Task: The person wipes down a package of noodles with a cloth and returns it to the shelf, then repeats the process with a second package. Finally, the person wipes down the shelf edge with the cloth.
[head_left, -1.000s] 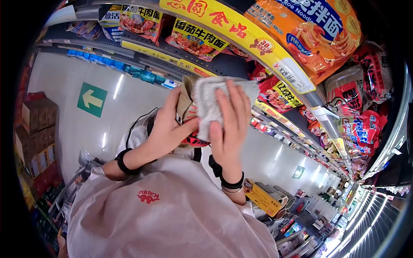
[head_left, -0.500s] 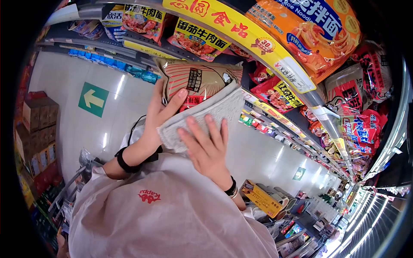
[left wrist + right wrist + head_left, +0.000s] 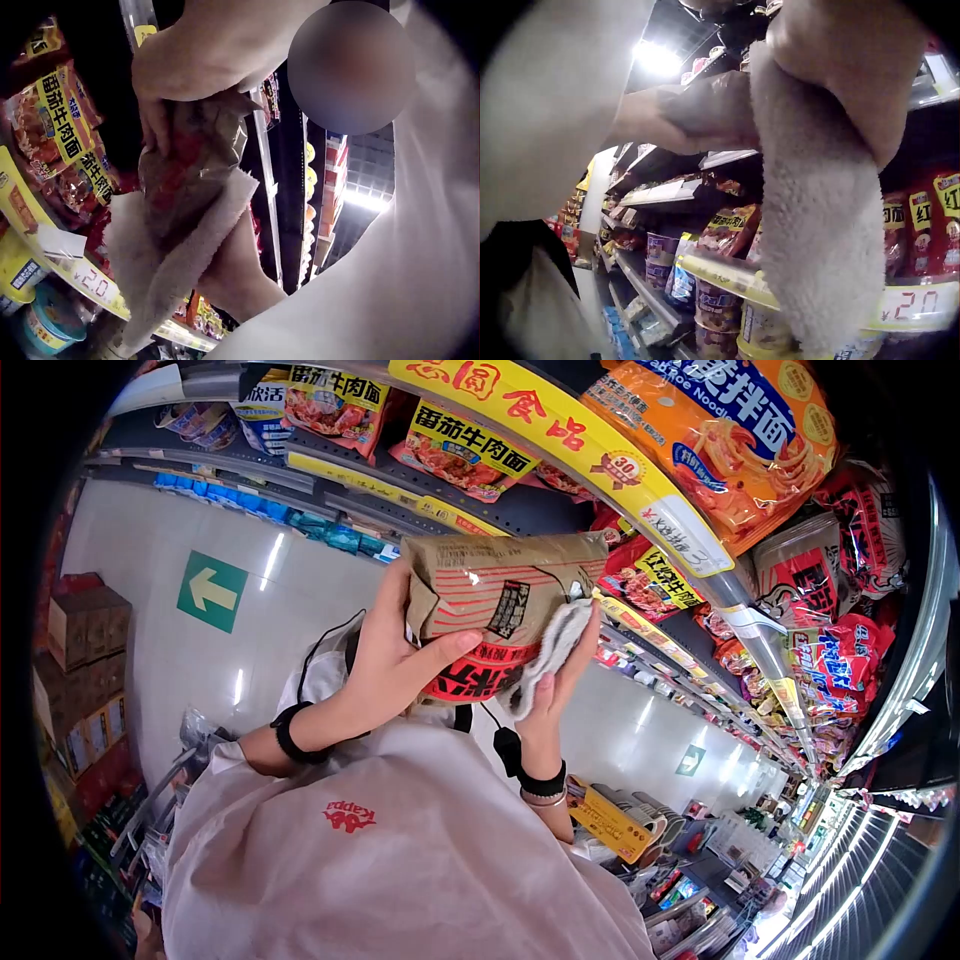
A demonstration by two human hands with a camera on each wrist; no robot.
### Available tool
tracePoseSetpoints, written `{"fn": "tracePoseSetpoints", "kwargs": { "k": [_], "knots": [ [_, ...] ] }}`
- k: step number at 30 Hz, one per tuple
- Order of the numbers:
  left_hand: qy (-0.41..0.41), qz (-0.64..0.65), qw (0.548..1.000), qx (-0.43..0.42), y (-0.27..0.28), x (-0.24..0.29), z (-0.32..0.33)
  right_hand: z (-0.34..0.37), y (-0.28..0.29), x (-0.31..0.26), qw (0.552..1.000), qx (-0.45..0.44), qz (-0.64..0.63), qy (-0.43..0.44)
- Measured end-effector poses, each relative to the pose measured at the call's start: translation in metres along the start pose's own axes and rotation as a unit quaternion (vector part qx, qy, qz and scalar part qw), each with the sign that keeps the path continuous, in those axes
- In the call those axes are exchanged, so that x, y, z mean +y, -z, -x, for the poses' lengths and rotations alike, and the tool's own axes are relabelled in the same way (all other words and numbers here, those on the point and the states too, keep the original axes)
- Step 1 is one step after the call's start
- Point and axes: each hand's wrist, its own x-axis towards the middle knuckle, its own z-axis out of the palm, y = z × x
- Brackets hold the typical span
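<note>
A brown and red food packet [image 3: 500, 590] with dark printed lettering is held up in front of the chest. My left hand [image 3: 385, 655] grips its left side, thumb lying across the front and fingers behind. Against the packet's right edge lies a folded grey-white cloth [image 3: 558, 650]. My right hand [image 3: 555, 695] holds that cloth between thumb and fingers. In the left wrist view, the packet [image 3: 187, 139] sits under the left hand [image 3: 217, 56], the cloth [image 3: 184, 259] wrapping its lower end. Fluffy cloth [image 3: 817, 202] hangs below the right hand [image 3: 847, 75] in the right wrist view.
Shelves of noodle packets [image 3: 470, 450] rise just beyond the hands, edged by a yellow price strip [image 3: 540, 410]. A large orange noodle bag [image 3: 720, 450] stands at upper right. Brown cartons [image 3: 90, 625] are stacked at left, past a floor with a green arrow sign [image 3: 212, 592].
The cloth went from covering the packet's front to its lower front, and now sits at its right edge. The packet has turned, showing more of its printed front. The left hand keeps its grip.
</note>
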Motion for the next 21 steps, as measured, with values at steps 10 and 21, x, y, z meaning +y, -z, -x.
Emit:
{"fn": "tracePoseSetpoints", "kwargs": {
  "k": [10, 21],
  "knots": [
    [0.077, 0.060, 0.982, -0.160, 0.018, -0.002, -0.011, 0.017, 0.010, 0.053, 0.863, 0.090, -0.433, -0.244],
    [0.286, 0.145, 0.868, -0.379, 0.049, -0.013, -0.029, 0.006, 0.030, 0.034, 0.895, 0.096, -0.307, -0.309]
  ]
}}
